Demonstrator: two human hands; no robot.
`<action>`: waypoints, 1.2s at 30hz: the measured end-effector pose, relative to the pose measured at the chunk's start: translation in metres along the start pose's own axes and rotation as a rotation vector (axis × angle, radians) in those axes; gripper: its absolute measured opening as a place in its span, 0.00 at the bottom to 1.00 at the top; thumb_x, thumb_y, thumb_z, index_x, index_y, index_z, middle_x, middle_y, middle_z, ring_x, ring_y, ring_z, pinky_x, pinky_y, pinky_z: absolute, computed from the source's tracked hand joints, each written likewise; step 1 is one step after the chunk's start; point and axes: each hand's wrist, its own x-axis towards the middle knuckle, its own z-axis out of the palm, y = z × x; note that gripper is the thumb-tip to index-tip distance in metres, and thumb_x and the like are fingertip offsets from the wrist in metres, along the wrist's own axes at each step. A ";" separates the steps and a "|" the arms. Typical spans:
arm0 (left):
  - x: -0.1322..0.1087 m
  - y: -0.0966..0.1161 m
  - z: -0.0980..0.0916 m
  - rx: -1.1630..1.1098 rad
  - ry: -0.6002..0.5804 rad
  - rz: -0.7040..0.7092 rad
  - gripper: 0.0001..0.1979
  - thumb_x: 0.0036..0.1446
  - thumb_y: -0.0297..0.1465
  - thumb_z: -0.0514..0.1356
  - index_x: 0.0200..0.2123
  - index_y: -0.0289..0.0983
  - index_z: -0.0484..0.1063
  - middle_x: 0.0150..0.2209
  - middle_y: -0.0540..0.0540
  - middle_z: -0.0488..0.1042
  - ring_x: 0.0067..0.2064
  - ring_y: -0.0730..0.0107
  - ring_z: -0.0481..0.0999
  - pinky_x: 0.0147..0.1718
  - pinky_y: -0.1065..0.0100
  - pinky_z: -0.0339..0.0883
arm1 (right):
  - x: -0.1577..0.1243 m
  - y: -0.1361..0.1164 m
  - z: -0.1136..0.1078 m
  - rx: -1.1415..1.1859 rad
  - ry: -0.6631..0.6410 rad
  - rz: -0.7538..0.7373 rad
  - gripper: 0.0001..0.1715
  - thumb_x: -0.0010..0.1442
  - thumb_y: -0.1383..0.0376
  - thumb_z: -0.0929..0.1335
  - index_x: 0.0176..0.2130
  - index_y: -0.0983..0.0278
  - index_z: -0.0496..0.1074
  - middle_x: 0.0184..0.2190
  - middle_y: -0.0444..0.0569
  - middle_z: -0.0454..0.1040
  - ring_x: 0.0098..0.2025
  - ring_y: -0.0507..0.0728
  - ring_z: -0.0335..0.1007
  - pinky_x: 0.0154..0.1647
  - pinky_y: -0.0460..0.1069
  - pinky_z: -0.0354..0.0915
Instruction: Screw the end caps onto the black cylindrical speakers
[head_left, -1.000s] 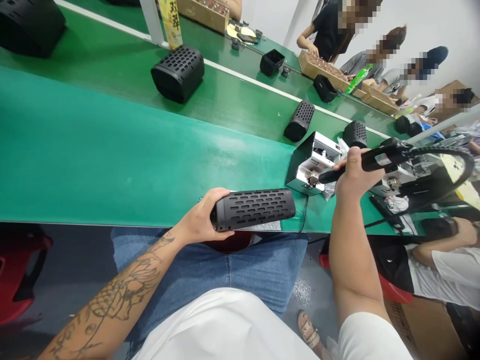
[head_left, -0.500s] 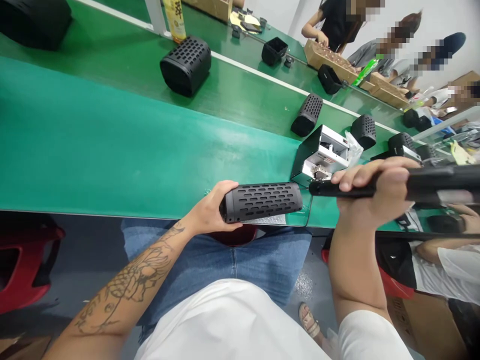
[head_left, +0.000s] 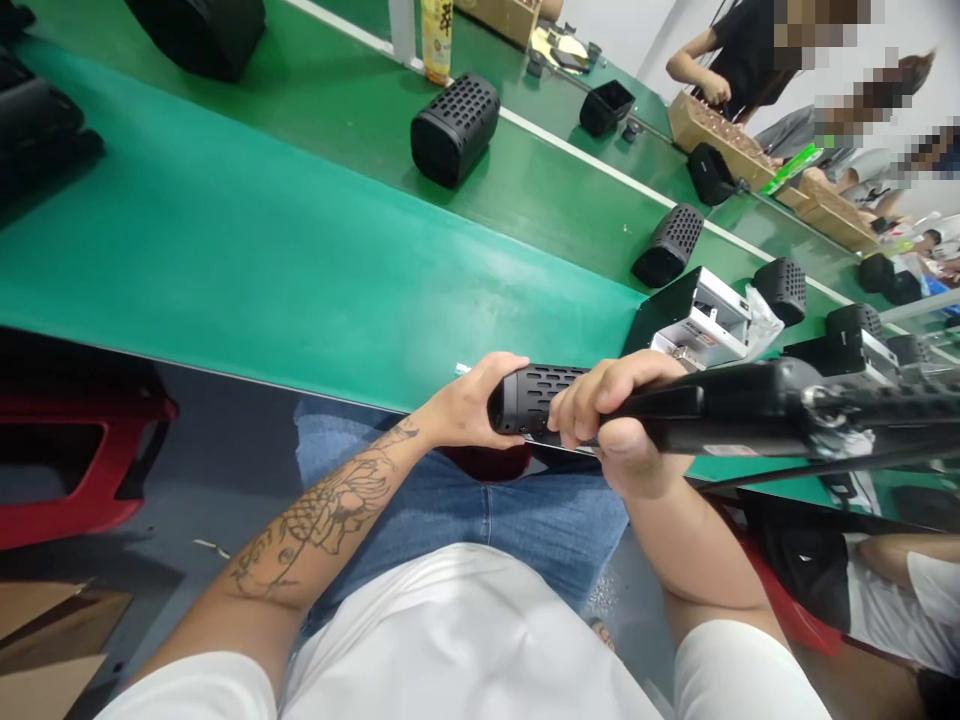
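My left hand (head_left: 474,405) is wrapped round the left end of a black slotted speaker housing (head_left: 531,392), which lies on its side at the front edge of the green table (head_left: 390,310). Closed round a black electric screwdriver (head_left: 739,408), my right hand (head_left: 626,418) is over the housing's right part. The tool lies almost level, its body stretching off to the right. My right fingers hide its tip and much of the housing, so I cannot tell whether the tip touches it. Just behind my right hand stands a silver and black screw feeder (head_left: 701,320).
Several more slotted housings stand along the back, one (head_left: 455,130) near a yellow bottle (head_left: 437,40). Dark parts (head_left: 45,130) lie at the far left. Co-workers handle cardboard trays (head_left: 724,135) across the table. A red stool (head_left: 75,450) is at left; someone sits close by on the right.
My right hand has brought the screwdriver left, from beside the housing to over its right part. My left hand keeps its hold on the housing. The view has swung left.
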 end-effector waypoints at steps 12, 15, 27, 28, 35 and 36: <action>0.005 0.006 0.000 -0.033 -0.058 -0.095 0.58 0.54 0.44 0.90 0.82 0.44 0.70 0.79 0.30 0.80 0.76 0.35 0.88 0.75 0.42 0.87 | -0.021 0.019 -0.005 0.039 -0.113 0.053 0.27 0.71 0.46 0.90 0.39 0.52 0.78 0.23 0.34 0.73 0.20 0.53 0.70 0.29 0.53 0.80; 0.006 0.008 0.001 -0.003 -0.052 -0.118 0.56 0.56 0.43 0.88 0.81 0.44 0.71 0.78 0.31 0.81 0.75 0.35 0.88 0.75 0.39 0.87 | -0.022 0.024 -0.010 0.030 -0.117 0.092 0.27 0.70 0.45 0.90 0.39 0.53 0.78 0.24 0.36 0.74 0.21 0.54 0.71 0.27 0.53 0.76; -0.044 0.024 0.040 0.412 0.288 -0.129 0.61 0.64 0.49 0.87 0.88 0.44 0.61 0.75 0.29 0.79 0.76 0.30 0.86 0.77 0.33 0.86 | -0.020 0.002 -0.013 0.004 -0.031 -0.011 0.29 0.69 0.40 0.89 0.40 0.53 0.80 0.24 0.35 0.75 0.20 0.53 0.71 0.26 0.52 0.77; -0.059 0.034 0.053 0.463 0.367 -0.125 0.65 0.64 0.50 0.88 0.91 0.43 0.57 0.76 0.26 0.76 0.77 0.27 0.85 0.77 0.30 0.86 | -0.019 -0.005 -0.025 0.007 0.024 -0.066 0.27 0.70 0.41 0.88 0.41 0.53 0.80 0.23 0.33 0.74 0.19 0.53 0.70 0.26 0.51 0.77; -0.127 0.099 0.126 0.450 0.136 -0.077 0.65 0.69 0.37 0.75 0.99 0.47 0.46 0.87 0.23 0.69 0.84 0.18 0.80 0.73 0.22 0.91 | 0.015 -0.007 -0.162 -0.456 0.722 -0.211 0.33 0.67 0.37 0.89 0.40 0.56 0.79 0.24 0.35 0.74 0.21 0.54 0.76 0.27 0.52 0.78; -0.124 0.101 0.130 0.440 0.050 -0.029 0.62 0.68 0.36 0.75 0.98 0.50 0.52 0.87 0.26 0.71 0.85 0.20 0.80 0.75 0.24 0.91 | 0.020 0.000 -0.181 -0.520 0.764 -0.213 0.34 0.67 0.35 0.88 0.39 0.56 0.79 0.24 0.35 0.74 0.22 0.54 0.76 0.27 0.52 0.78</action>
